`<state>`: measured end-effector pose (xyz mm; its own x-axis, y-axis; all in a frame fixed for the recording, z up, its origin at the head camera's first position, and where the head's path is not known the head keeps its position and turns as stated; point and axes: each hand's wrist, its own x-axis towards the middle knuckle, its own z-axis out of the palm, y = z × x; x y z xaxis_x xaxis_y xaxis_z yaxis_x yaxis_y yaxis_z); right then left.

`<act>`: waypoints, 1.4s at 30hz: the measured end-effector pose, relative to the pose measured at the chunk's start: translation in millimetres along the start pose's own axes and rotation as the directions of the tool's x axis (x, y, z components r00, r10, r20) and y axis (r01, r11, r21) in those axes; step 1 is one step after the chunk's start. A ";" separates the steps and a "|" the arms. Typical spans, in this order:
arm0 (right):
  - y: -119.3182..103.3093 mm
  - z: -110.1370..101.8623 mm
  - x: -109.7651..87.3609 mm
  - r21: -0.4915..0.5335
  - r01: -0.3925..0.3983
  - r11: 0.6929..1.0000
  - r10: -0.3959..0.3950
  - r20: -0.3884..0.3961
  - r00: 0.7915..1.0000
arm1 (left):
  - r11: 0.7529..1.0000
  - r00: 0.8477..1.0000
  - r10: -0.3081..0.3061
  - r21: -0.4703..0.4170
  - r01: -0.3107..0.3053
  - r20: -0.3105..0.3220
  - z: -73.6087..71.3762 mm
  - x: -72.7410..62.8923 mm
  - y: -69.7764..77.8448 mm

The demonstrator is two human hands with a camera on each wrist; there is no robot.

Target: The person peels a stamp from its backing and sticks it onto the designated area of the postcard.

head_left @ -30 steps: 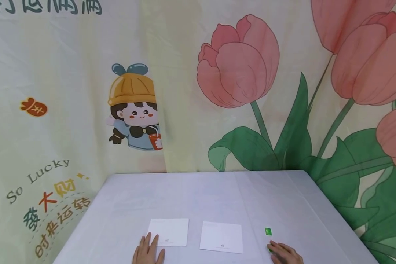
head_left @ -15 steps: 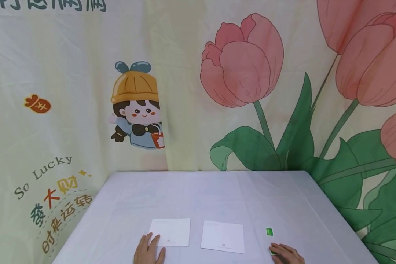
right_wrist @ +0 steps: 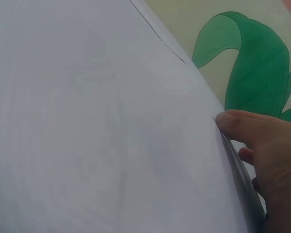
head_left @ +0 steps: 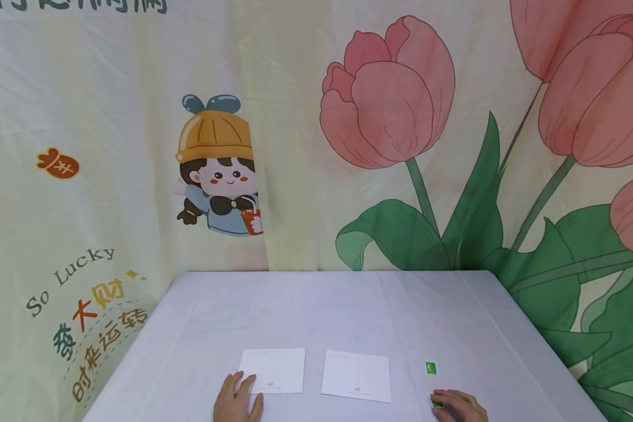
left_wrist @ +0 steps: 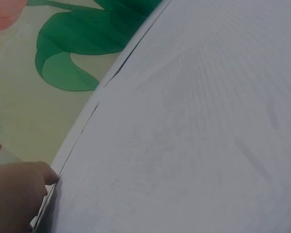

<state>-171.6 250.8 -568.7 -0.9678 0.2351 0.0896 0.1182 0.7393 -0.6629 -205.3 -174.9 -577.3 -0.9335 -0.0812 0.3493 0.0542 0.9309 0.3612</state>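
Observation:
Two white cards [head_left: 355, 376], perhaps envelopes, lie side by side on the white-covered table [head_left: 316, 310], each with a small printed mark near its lower edge. On the left white card [head_left: 276, 369], the fingertips of my left hand [head_left: 237, 401] rest at its lower left corner with the fingers spread. To the right lies a small green stamp-like rectangle [head_left: 431, 368]. Just below it, my right hand [head_left: 461, 405] pinches a second green stamp-like rectangle [head_left: 436, 403] between finger and thumb, low at the table. The wrist views show the left hand [left_wrist: 17, 196] and right hand [right_wrist: 276, 155] only partly.
Behind the table's far edge hangs a curtain [head_left: 295, 146] printed with pink tulips [head_left: 390, 99], green leaves, a cartoon child and lettering. The table's sides slope toward the front at left and right.
My right fingers have shifted slightly, and more of the lower green rectangle shows between them. The left hand stays on the card. The head view has shifted a little.

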 end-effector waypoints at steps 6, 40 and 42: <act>-1.5 0.4 -4.0 0.033 0.006 0.999 -0.005 -0.037 0.999 | 1.000 0.999 -0.022 0.014 0.021 0.035 -0.2 0.5 0.6; -9.4 0.1 -9.0 0.035 0.044 0.998 -0.042 -0.075 0.996 | 0.991 0.960 0.132 -0.004 -0.137 -0.246 3.0 0.9 0.7; -8.3 0.7 -8.8 0.042 0.039 0.998 -0.036 -0.076 0.996 | 0.989 0.959 0.146 -0.002 -0.151 -0.243 0.7 -1.7 4.0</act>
<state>-164.2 242.1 -564.4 -0.9518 0.2555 0.1698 0.0704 0.7206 -0.6897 -203.8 -170.9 -577.1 -0.8013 -0.0287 0.5976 0.1949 0.9318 0.3062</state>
